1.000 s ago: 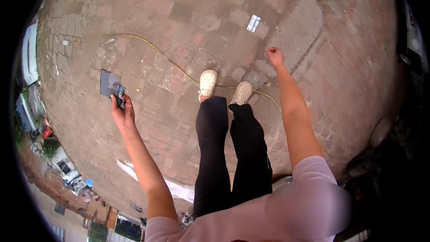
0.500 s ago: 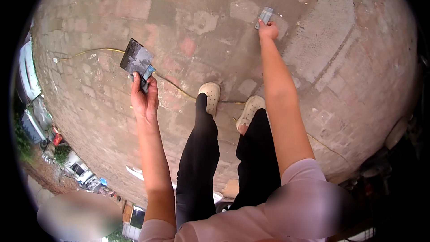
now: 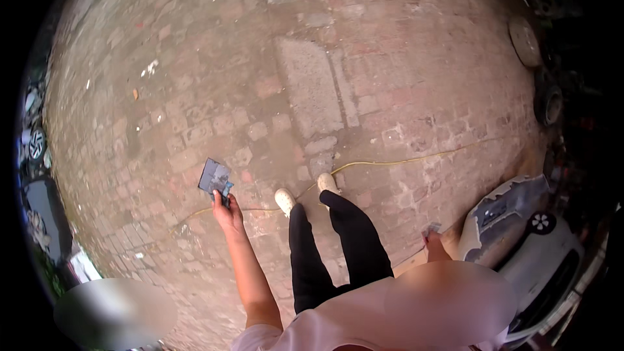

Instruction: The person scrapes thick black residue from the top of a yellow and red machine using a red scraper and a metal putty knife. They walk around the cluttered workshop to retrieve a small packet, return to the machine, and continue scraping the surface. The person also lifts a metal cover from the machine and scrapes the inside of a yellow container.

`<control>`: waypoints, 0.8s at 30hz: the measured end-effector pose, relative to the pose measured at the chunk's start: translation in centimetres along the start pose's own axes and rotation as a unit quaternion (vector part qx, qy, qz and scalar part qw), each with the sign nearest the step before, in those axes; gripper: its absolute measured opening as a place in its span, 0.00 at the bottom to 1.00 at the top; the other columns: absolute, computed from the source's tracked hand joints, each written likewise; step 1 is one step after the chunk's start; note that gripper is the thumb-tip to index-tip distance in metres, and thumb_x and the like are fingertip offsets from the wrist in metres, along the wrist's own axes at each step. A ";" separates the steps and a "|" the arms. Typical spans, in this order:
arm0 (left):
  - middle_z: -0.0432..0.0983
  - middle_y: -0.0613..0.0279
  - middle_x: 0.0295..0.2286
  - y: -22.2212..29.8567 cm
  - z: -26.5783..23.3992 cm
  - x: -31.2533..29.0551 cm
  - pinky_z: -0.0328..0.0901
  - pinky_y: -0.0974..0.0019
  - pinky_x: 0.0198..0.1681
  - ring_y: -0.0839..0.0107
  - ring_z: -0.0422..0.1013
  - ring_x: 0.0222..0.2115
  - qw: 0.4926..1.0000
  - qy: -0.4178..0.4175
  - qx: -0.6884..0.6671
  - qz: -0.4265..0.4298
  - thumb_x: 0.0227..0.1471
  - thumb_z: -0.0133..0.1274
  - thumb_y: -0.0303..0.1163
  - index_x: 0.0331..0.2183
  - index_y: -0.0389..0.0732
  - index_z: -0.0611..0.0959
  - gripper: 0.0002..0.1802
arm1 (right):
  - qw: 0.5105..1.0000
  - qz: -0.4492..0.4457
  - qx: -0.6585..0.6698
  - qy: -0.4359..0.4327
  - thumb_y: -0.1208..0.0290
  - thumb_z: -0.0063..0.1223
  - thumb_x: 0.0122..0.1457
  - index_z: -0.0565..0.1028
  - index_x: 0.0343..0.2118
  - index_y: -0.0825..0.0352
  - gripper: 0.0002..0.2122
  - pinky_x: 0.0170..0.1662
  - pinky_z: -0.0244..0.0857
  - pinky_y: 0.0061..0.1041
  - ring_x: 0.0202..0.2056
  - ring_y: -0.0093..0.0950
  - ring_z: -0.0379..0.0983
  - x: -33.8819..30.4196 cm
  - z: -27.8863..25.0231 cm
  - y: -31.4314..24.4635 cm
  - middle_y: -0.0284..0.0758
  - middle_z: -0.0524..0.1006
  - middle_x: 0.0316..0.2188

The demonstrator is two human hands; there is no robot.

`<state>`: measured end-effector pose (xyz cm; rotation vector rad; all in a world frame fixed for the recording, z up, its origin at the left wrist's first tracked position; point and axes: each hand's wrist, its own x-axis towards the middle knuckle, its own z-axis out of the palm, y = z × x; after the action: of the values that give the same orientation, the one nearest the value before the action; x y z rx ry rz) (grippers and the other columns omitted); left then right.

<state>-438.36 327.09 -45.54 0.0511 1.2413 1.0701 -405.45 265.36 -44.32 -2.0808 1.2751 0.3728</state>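
A flat, dark square-bladed putty knife (image 3: 213,174) with grey paste smeared over its face is gripped in my left hand (image 3: 227,214). The blade points away from me, and a bit of blue shows near its handle. Low on the right, my right hand (image 3: 436,247) is closed on a small grey spreader (image 3: 435,227), held beside a car. Its fingers are small and partly blurred. A soft blurred patch covers part of my right arm.
A grey car (image 3: 546,273) stands at the lower right, with a ragged-edged panel area (image 3: 504,211) beside it. A yellow hose (image 3: 390,162) crosses the brick paving (image 3: 195,91) under my cream clogs (image 3: 284,201). Tyres (image 3: 551,105) lie at the right; a dark vehicle (image 3: 49,218) is far left.
The view has turned to the right, bringing the car in. My right hand has swung from far ahead back to the lower right with the spreader. The putty knife stays in my left hand.
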 end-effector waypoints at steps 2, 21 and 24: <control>0.69 0.65 0.26 -0.4 4.0 -3.0 0.64 0.77 0.24 0.77 0.65 0.24 0.999 -0.041 0.033 0.001 0.47 0.51 0.33 0.30 0.38 0.71 0.09 | 0.989 0.020 0.083 0.122 0.74 0.51 0.48 0.69 0.18 0.72 0.08 0.09 0.58 0.22 0.11 0.26 0.65 3.8 -11.1 2.5 0.38 0.69 0.14; 0.70 0.68 0.32 -36.9 53.0 -32.4 0.62 0.79 0.26 0.80 0.65 0.27 0.865 -0.406 0.255 -0.145 0.50 0.46 0.41 0.37 0.39 0.71 0.16 | 0.842 0.181 0.504 -0.064 0.73 0.38 0.54 0.70 0.25 0.65 0.07 0.13 0.63 0.14 0.14 0.20 0.68 20.6 -27.9 -11.5 0.32 0.73 0.16; 0.71 0.67 0.32 -46.5 58.9 -38.7 0.63 0.79 0.26 0.79 0.66 0.27 0.842 -0.437 0.254 -0.187 0.50 0.47 0.38 0.37 0.39 0.71 0.15 | 0.845 0.124 0.510 -0.106 0.73 0.34 0.55 0.70 0.28 0.65 0.08 0.16 0.65 0.14 0.18 0.21 0.71 26.9 -29.4 -14.4 0.33 0.74 0.19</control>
<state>-360.90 304.87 -20.41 0.6155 0.6063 0.2552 -382.74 231.91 -31.69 -0.9466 1.2130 -0.0053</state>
